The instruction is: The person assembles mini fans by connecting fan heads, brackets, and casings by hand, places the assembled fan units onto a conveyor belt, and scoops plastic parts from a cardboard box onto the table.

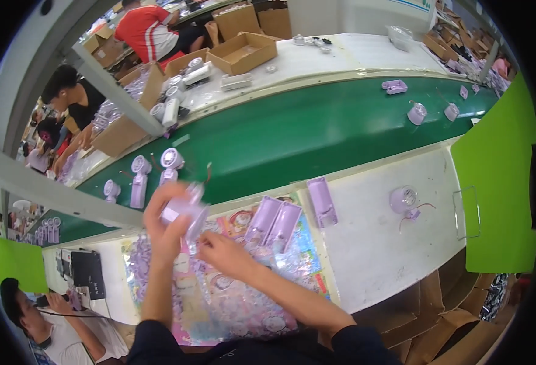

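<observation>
A blurred lilac plastic housing [192, 220], clasped in the grip of the left hand [163, 219] above the white counter [377, 255], was seemingly angled to present its lower end to the right hand [224, 254]; whether that curled grip held anything could not be told. Two hollow lilac plastic shells [284, 225] lay on a multicoloured printed sheet [307, 253], apparently for easy reach; beyond, a green belt [292, 134] carried round-headed lilac units [138, 187].

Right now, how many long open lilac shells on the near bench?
3: left shell and middle shell side by side on the mat, right shell apart from them. More may be hidden.
</observation>
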The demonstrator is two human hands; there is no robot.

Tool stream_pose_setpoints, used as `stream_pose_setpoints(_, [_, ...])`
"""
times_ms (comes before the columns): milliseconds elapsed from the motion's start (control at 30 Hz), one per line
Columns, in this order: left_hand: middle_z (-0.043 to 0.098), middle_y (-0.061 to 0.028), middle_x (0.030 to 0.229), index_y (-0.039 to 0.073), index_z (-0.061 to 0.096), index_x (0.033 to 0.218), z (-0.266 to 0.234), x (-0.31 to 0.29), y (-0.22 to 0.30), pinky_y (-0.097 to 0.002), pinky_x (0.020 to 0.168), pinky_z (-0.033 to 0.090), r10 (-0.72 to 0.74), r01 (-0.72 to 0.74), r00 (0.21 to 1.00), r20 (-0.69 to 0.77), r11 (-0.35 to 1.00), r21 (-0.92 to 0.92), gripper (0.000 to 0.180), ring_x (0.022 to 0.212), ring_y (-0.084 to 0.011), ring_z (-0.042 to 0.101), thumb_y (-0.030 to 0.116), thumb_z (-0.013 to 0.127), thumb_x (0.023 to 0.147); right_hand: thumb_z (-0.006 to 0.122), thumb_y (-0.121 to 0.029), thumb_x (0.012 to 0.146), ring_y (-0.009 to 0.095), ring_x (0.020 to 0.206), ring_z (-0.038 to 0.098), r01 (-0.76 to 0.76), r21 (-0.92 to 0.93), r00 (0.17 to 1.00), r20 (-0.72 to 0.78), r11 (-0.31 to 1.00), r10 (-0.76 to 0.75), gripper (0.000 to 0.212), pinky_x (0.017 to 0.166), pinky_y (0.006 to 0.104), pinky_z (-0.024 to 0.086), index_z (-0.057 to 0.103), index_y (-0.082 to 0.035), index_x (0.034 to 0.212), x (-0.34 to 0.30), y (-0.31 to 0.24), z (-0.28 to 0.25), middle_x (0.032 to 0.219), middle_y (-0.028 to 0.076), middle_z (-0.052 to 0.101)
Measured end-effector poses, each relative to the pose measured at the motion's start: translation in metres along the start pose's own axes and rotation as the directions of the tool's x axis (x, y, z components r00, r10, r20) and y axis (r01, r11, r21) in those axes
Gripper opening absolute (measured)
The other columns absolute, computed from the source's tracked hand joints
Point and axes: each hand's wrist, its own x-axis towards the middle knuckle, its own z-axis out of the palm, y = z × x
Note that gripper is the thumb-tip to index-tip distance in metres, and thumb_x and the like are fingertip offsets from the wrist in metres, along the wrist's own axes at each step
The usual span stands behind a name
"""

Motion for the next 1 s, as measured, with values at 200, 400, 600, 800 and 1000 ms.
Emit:
stream_pose_setpoints(200, [0.06,-0.0109,0.098,-0.001,0.058,0.104,-0.026,-0.175,0.027,-0.0332,0.078,0.054,-0.539,0.29,0.786,-0.302,0.753,-0.591,0.045,0.088,-0.0221,0.065,0.038,0.067,0.083,0.067,-0.01,0.088,0.034,0.093,0.063,-0.023,-0.001,0.999,-0.039,1.0,0.023,0.012,0.077,0.0427,0.054,0.06,-0.004,0.095,0.002,-0.008,0.008,0.1,0.014,0.06])
stream_pose_setpoints(400, [0.065,-0.0128,0.096,-0.002,0.056,0.107,-0.009,-0.248,-0.034,-0.0289,0.07,0.054,-0.595,0.453,0.801,-0.067,0.675,-0.583,0.05,0.081,-0.0189,0.066,0.044,0.062,0.091,0.049,-0.022,0.107,0.015,0.078,0.066,-0.522,0.512,0.817,0.071,0.682,0.572,0.024,0.07,0.0313,0.055,0.063,-0.004,0.098,0.002,-0.027,-0.018,0.098,0.008,0.067])
stream_pose_setpoints(600, [0.064,-0.0077,0.104,-0.001,0.062,0.112,-0.02,-0.239,-0.044,-0.0266,0.081,0.051,-0.573,0.496,0.809,0.132,0.543,-0.678,0.031,0.092,-0.0147,0.064,0.026,0.059,0.096,0.04,-0.036,0.111,0.009,0.077,0.057,-0.403,0.569,0.86,-0.032,0.717,0.509,0.045,0.069,0.026,0.048,0.065,-0.002,0.094,-0.05,-0.024,-0.015,0.095,0.004,0.063])
stream_pose_setpoints(800, [0.065,-0.0074,0.104,0.001,0.059,0.117,-0.024,-0.228,-0.042,-0.0267,0.081,0.053,-0.581,0.55,0.771,0.261,0.4,-0.733,0.031,0.093,-0.0131,0.065,0.027,0.057,0.101,0.062,-0.018,0.102,0.006,0.087,0.056,-0.481,0.558,0.845,0.09,0.676,0.528,0.016,0.075,0.0244,0.046,0.065,-0.002,0.105,-0.082,-0.062,-0.029,0.097,-0.001,0.063])
stream_pose_setpoints(1000, [0.065,-0.0066,0.103,0.0,0.061,0.115,-0.025,-0.227,-0.042,-0.0254,0.082,0.052,-0.584,0.567,0.761,0.282,0.388,-0.727,0.029,0.093,-0.0123,0.063,0.026,0.056,0.102,0.063,-0.013,0.101,0.005,0.089,0.056,-0.616,0.533,0.782,0.329,0.58,0.529,0.016,0.077,0.0234,0.046,0.061,-0.003,0.113,-0.085,-0.096,-0.037,0.098,-0.002,0.062])
